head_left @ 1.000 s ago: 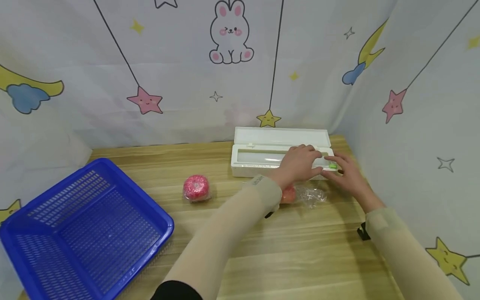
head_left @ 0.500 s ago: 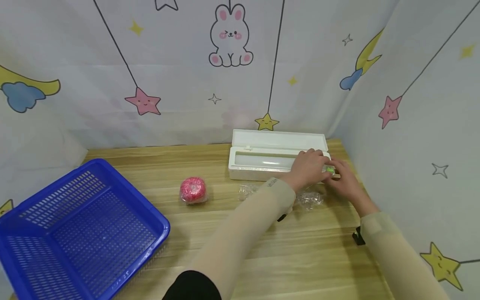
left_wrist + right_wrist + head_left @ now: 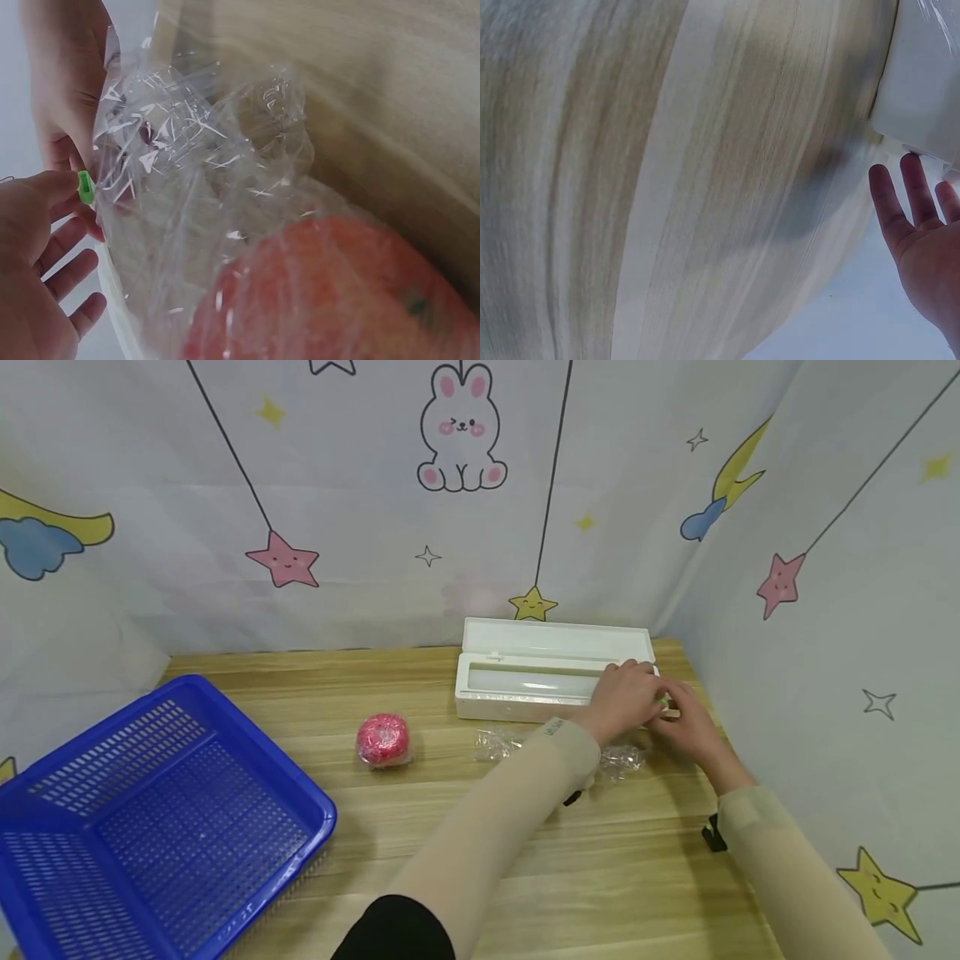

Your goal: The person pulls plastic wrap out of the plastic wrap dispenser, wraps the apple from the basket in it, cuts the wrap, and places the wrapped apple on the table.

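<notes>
A white cling film box [image 3: 517, 708] stands at the back right of the table, its lid raised behind. My left hand [image 3: 628, 695] reaches over its right end. In the left wrist view, that hand's thumb and finger meet at the green slide cutter [image 3: 85, 187], the other fingers spread apart. My right hand [image 3: 692, 727] holds the box's right end with thumb and forefinger; the right wrist view has several of its fingers stretched at the box corner. A red apple [image 3: 315, 292] under crumpled cling film [image 3: 187, 150] lies before the box; my left sleeve hides it in the head view.
A round red film-wrapped thing [image 3: 383, 740] sits left of the box. The big blue plastic basket [image 3: 326, 818] stands at the left of the wooden table [image 3: 600, 877]. Printed white cloth walls [image 3: 360, 485] rise behind and at the sides.
My left hand has moved right along the box to its right end and covers most of the green cutter in the head view. My right hand stays at that end; the view has shifted slightly.
</notes>
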`<state>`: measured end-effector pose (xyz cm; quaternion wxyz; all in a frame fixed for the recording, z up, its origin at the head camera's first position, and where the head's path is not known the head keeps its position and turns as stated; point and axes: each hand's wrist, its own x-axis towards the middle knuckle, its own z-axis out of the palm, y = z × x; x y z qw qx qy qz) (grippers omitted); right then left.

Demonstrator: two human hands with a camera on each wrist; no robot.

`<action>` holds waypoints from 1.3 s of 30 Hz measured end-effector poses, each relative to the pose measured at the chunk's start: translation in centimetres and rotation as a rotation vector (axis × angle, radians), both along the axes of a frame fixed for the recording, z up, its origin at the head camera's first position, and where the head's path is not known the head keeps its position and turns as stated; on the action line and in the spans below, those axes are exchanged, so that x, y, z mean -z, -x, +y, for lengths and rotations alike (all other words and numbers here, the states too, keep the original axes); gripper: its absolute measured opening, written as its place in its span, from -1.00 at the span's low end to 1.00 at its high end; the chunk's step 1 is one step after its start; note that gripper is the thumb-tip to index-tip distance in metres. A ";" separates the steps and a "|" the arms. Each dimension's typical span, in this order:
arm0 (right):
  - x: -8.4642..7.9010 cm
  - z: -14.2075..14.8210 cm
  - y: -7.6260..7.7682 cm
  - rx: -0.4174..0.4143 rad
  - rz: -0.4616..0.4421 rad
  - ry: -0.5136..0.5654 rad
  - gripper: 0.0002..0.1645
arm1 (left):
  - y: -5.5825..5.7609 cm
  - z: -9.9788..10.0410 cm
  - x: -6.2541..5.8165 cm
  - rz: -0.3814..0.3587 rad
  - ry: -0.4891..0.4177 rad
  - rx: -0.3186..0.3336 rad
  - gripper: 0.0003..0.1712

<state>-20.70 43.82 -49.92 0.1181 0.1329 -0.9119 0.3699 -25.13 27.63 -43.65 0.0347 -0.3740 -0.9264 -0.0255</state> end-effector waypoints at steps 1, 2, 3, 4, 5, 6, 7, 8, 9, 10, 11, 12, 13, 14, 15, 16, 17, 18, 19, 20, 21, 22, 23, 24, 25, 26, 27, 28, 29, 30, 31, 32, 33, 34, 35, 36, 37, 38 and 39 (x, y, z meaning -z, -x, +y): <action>0.0 0.0 0.0 -0.001 -0.003 0.003 -0.33 | 0.0 0.0 0.1 0.002 0.003 -0.004 -0.77; 0.0 0.0 0.0 0.001 -0.003 0.005 -0.33 | 0.0 0.1 0.2 0.006 0.003 -0.012 -0.77; 0.0 -0.1 0.0 0.002 -0.004 0.008 -0.34 | 0.1 0.1 0.3 0.008 0.002 -0.022 -0.77; 0.0 -0.1 0.1 0.005 -0.003 0.009 -0.34 | 0.1 0.2 0.4 0.010 0.005 -0.032 -0.76; 0.0 -0.1 0.1 0.008 -0.005 0.010 -0.34 | 0.0 0.1 0.4 0.010 0.011 -0.043 -0.75; 0.0 -0.1 0.1 0.008 -0.007 0.013 -0.35 | 0.0 0.2 0.5 0.010 0.012 -0.053 -0.75; 0.0 -0.1 0.2 0.008 -0.009 0.015 -0.36 | 0.0 0.2 0.5 0.008 0.013 -0.064 -0.75; 0.0 -0.1 0.2 0.008 -0.007 0.013 -0.37 | 0.0 0.3 0.5 0.007 0.017 -0.074 -0.75; 0.0 -0.1 0.2 0.006 -0.007 0.013 -0.39 | -0.1 0.3 0.5 0.007 0.024 -0.082 -0.75; 0.0 -0.2 0.3 0.005 -0.007 0.010 -0.39 | -0.1 0.2 0.5 0.007 0.028 -0.089 -0.76; 0.0 -0.3 0.3 0.000 -0.002 0.010 -0.40 | -0.1 0.1 0.5 0.006 0.030 -0.096 -0.76; 0.0 -0.5 0.4 -0.005 0.004 0.008 -0.41 | -0.1 0.0 0.5 0.007 0.032 -0.102 -0.77; 0.0 -0.6 0.5 -0.008 0.009 0.004 -0.41 | -0.1 -0.1 0.4 0.007 0.032 -0.107 -0.78; 0.0 -0.6 0.6 -0.010 0.014 -0.001 -0.41 | -0.1 -0.2 0.4 0.009 0.037 -0.112 -0.78; 0.1 -0.7 0.6 -0.012 0.015 -0.006 -0.40 | -0.1 -0.3 0.4 0.009 0.037 -0.118 -0.79; 0.1 -0.7 0.7 -0.015 0.014 -0.008 -0.39 | -0.1 -0.4 0.4 0.012 0.042 -0.123 -0.79; 0.0 -0.8 0.7 -0.018 0.008 -0.008 -0.40 | -0.1 -0.5 0.3 0.013 0.049 -0.132 -0.79; 0.0 -0.8 0.7 -0.017 -0.003 -0.011 -0.41 | -0.2 -0.5 0.3 0.016 0.058 -0.137 -0.79; -0.1 -0.9 0.6 -0.013 -0.014 -0.015 -0.41 | -0.3 -0.6 0.3 0.011 0.066 -0.139 -0.78; -0.2 -0.9 0.5 -0.005 -0.024 -0.023 -0.41 | -0.3 -0.5 0.3 0.013 0.076 -0.137 -0.77; -0.3 -0.9 0.4 0.011 -0.033 -0.035 -0.41 | -0.4 -0.5 0.2 0.011 0.079 -0.132 -0.76; -0.5 -0.9 0.3 0.024 -0.041 -0.048 -0.42 | -0.5 -0.5 0.2 0.011 0.085 -0.127 -0.75; -0.7 -0.9 0.1 0.034 -0.044 -0.062 -0.42 | -0.6 -0.4 0.1 0.008 0.087 -0.122 -0.74; -0.8 -0.9 0.1 0.039 -0.046 -0.075 -0.43 | -0.6 -0.4 0.0 0.006 0.091 -0.117 -0.72; -0.9 -0.9 -0.1 0.044 -0.044 -0.089 -0.44 | -0.7 -0.3 0.0 0.003 0.095 -0.113 -0.71; -1.0 -0.8 -0.2 0.049 -0.044 -0.100 -0.45 | -0.7 -0.3 0.0 0.003 0.102 -0.113 -0.71; -1.1 -0.9 -0.2 0.049 -0.044 -0.107 -0.45 | -0.8 -0.4 -0.1 0.001 0.111 -0.118 -0.71; -1.1 -0.9 -0.2 0.042 -0.041 -0.107 -0.45 | -0.8 -0.5 -0.1 0.003 0.123 -0.125 -0.70; -1.1 -0.9 -0.2 0.038 -0.040 -0.108 -0.45 | -0.8 -0.7 -0.2 0.003 0.135 -0.131 -0.68; -1.2 -1.0 -0.2 0.037 -0.042 -0.107 -0.44 | -0.7 -0.9 -0.3 0.002 0.147 -0.136 -0.66; -1.1 -1.0 -0.1 0.041 -0.041 -0.106 -0.43 | -0.7 -1.2 -0.4 0.003 0.155 -0.138 -0.66; -1.1 -1.0 -0.1 0.046 -0.041 -0.101 -0.41 | -0.7 -1.5 -0.5 0.004 0.164 -0.140 -0.66; -1.1 -1.1 0.0 0.049 -0.039 -0.096 -0.40 | -0.6 -1.8 -0.7 0.006 0.173 -0.139 -0.65; -1.0 -1.1 0.0 0.051 -0.039 -0.087 -0.39 | -0.6 -2.2 -0.7 0.010 0.179 -0.136 -0.66; -1.0 -1.1 0.0 0.055 -0.040 -0.084 -0.38 | -0.6 -2.5 -0.8 0.014 0.184 -0.131 -0.69; -1.0 -1.2 0.0 0.056 -0.041 -0.080 -0.37 | -0.5 -2.9 -0.9 0.018 0.189 -0.125 -0.71; -0.9 -1.2 0.1 0.059 -0.042 -0.078 -0.37 | -0.5 -3.4 -0.9 0.022 0.190 -0.120 -0.74; -0.9 -1.2 0.0 0.060 -0.043 -0.077 -0.36 | -0.5 -3.8 -0.9 0.028 0.192 -0.115 -0.75; -0.8 -1.2 0.0 0.059 -0.045 -0.078 -0.36 | -0.5 -4.2 -0.8 0.032 0.191 -0.111 -0.76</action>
